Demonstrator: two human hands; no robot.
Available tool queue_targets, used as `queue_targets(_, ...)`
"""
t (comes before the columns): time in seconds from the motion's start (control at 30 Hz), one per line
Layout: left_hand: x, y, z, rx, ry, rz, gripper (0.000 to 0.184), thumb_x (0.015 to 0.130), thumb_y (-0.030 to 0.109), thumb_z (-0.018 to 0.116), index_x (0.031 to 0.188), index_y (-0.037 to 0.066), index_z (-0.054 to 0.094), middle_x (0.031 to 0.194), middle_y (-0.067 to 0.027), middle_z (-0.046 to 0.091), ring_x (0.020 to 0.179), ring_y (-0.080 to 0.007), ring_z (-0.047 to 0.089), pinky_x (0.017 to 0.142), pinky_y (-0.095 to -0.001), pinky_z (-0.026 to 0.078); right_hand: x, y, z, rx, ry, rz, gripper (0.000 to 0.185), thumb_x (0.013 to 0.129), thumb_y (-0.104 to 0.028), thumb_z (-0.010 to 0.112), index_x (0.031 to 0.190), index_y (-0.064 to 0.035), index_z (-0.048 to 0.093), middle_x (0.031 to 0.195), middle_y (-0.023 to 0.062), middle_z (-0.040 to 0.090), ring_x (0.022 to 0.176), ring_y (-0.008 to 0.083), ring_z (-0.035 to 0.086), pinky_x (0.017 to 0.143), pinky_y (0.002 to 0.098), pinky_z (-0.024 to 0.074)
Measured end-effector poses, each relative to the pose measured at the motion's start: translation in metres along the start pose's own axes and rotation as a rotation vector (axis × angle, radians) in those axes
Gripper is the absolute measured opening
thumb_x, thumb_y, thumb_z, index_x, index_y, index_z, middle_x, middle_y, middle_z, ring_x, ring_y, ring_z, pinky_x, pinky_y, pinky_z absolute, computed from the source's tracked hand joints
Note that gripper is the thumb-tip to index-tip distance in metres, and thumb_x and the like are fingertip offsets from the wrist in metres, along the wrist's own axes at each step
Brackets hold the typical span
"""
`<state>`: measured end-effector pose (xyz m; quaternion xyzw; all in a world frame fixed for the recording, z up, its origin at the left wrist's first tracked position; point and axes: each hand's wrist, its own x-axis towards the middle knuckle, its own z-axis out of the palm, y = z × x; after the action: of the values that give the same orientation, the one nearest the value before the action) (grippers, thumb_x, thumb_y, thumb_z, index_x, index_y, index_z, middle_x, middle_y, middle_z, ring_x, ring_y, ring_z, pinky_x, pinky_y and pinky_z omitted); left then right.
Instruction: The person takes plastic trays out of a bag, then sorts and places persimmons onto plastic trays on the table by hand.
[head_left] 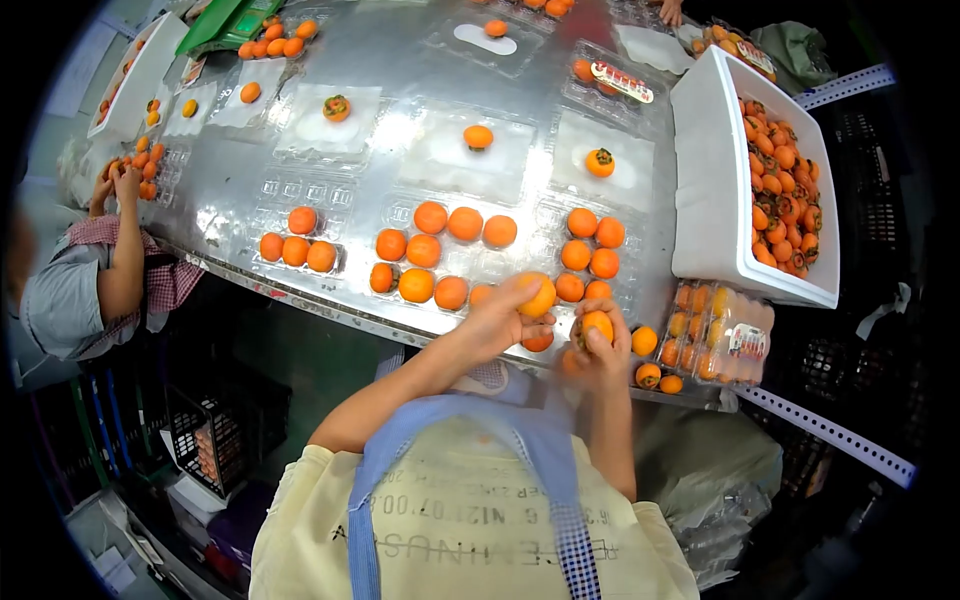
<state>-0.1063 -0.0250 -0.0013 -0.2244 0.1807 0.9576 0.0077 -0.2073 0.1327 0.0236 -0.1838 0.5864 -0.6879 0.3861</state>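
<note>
My left hand [499,322] is closed around an orange persimmon [537,297] above the front edge of the metal table. Just to the right, my right hand [606,350] grips another persimmon [597,325], its leafy cap turned toward my fingers. Below my hands lies a clear plastic tray with rows of persimmons [464,224], partly covered by my left hand. A second clear tray with paired persimmons [576,255] sits beyond my right hand. Several loose persimmons [645,341] rest beside my right hand near the edge.
A white foam box [708,170] full of persimmons stands at the right, with packed clear clamshells [715,335] in front of it. Further trays with white pads [470,160] lie across the metal table [375,50]. A co-worker [85,270] handles fruit at the left; another person's hand [671,12] shows at the far side.
</note>
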Motion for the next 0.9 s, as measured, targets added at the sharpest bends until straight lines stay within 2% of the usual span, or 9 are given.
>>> queue_targets(0.03, -0.002, -0.004, -0.005, 0.001, 0.018, -0.027, 0.035, 0.094, 0.031, 0.050, 0.119, 0.008, 0.045, 0.116, -0.0112, 0.053, 0.109, -0.0240, 0.053, 0.093, -0.0381, 0.045, 0.000, -0.001, 0.002, -0.151, 0.036, -0.035, 0.041, 0.074, -0.015, 0.070, 0.108, -0.0028, 0.050, 0.098, 0.0069, 0.052, 0.075, 0.0144, 0.053, 0.059, 0.0255, 0.0449)
queue_targets(0.13, -0.002, -0.018, -0.007, -0.012, -0.010, -0.067, 0.044, 0.096, 0.034, 0.045, 0.129, 0.006, 0.037, 0.125, -0.0119, 0.046, 0.114, -0.0238, 0.050, 0.097, -0.0399, 0.042, 0.004, -0.014, 0.035, -1.038, -0.022, -0.324, 0.055, 0.066, -0.017, 0.076, 0.113, -0.0033, 0.052, 0.100, 0.0106, 0.051, 0.080, 0.0219, 0.055, 0.068, 0.0302, 0.0467)
queue_targets(0.17, -0.004, -0.020, -0.005, 0.150, 0.056, -0.066, 0.052, 0.097, 0.036, 0.042, 0.136, 0.006, 0.026, 0.133, -0.0138, 0.037, 0.118, -0.0240, 0.047, 0.100, -0.0397, 0.040, 0.000, -0.017, 0.046, -1.067, 0.033, -0.095, 0.063, 0.061, -0.023, 0.080, 0.117, -0.0078, 0.055, 0.105, 0.0121, 0.051, 0.096, 0.0297, 0.055, 0.082, 0.0366, 0.0456)
queue_targets(0.37, -0.024, -0.009, 0.006, 0.427, 0.011, -0.139, 0.063, 0.095, 0.036, 0.047, 0.143, 0.009, 0.015, 0.138, -0.0179, 0.031, 0.114, -0.0243, 0.049, 0.095, -0.0349, 0.043, -0.001, 0.003, 0.031, -1.090, 0.059, -0.150, 0.056, 0.063, -0.031, 0.079, 0.111, -0.0098, 0.061, 0.102, 0.0156, 0.059, 0.089, 0.0314, 0.061, 0.074, 0.0382, 0.0496)
queue_targets(0.47, -0.037, 0.018, -0.009, 0.848, -0.012, -0.004, 0.067, 0.091, 0.028, 0.057, 0.143, 0.007, 0.020, 0.137, -0.0159, 0.036, 0.104, -0.0198, 0.053, 0.085, -0.0326, 0.046, 0.002, 0.010, -0.004, -1.055, 0.295, -0.120, 0.055, 0.065, -0.033, 0.079, 0.109, -0.0075, 0.061, 0.098, 0.0162, 0.063, 0.090, 0.0286, 0.062, 0.074, 0.0364, 0.0495)
queue_targets(0.6, -0.059, 0.058, -0.079, 1.512, 0.461, 0.603, 0.040, 0.080, 0.015, 0.066, 0.117, 0.004, 0.055, 0.109, -0.0113, 0.059, 0.086, -0.0188, 0.056, 0.075, -0.0310, 0.046, 0.019, 0.003, -0.072, -1.406, 0.629, -0.181, 0.056, 0.063, -0.035, 0.080, 0.108, -0.0087, 0.062, 0.098, 0.0114, 0.062, 0.084, 0.0302, 0.061, 0.071, 0.0415, 0.0492)
queue_targets(0.7, -0.084, 0.081, -0.082, 1.789, 0.632, 0.517, 0.035, 0.074, 0.014, 0.069, 0.107, 0.006, 0.060, 0.092, -0.0102, 0.060, 0.082, -0.0267, 0.054, 0.072, -0.0355, 0.047, 0.030, -0.001, -0.090, -1.706, 0.651, -0.049, 0.053, 0.066, -0.035, 0.077, 0.109, -0.0102, 0.059, 0.101, 0.0095, 0.059, 0.086, 0.0320, 0.060, 0.071, 0.0435, 0.0493)
queue_targets(0.77, -0.087, 0.078, -0.087, 1.894, 0.646, 0.527, 0.035, 0.073, 0.016, 0.070, 0.104, 0.006, 0.060, 0.089, -0.0096, 0.059, 0.082, -0.0266, 0.055, 0.071, -0.0365, 0.047, 0.039, 0.001, -0.092, -1.814, 0.614, 0.106, 0.050, 0.070, -0.038, 0.073, 0.110, -0.0114, 0.057, 0.107, 0.0092, 0.055, 0.091, 0.0314, 0.059, 0.071, 0.0434, 0.0498)
queue_targets(0.9, -0.081, 0.070, -0.086, 2.021, 0.685, 0.520, 0.038, 0.069, 0.024, 0.073, 0.100, 0.006, 0.061, 0.089, -0.0077, 0.057, 0.083, -0.0263, 0.055, 0.068, -0.0373, 0.048, 0.050, 0.003, -0.102, -1.867, 0.601, 0.108, 0.051, 0.073, -0.041, 0.068, 0.113, -0.0105, 0.056, 0.114, 0.0092, 0.053, 0.103, 0.0312, 0.055, 0.075, 0.0448, 0.0488)
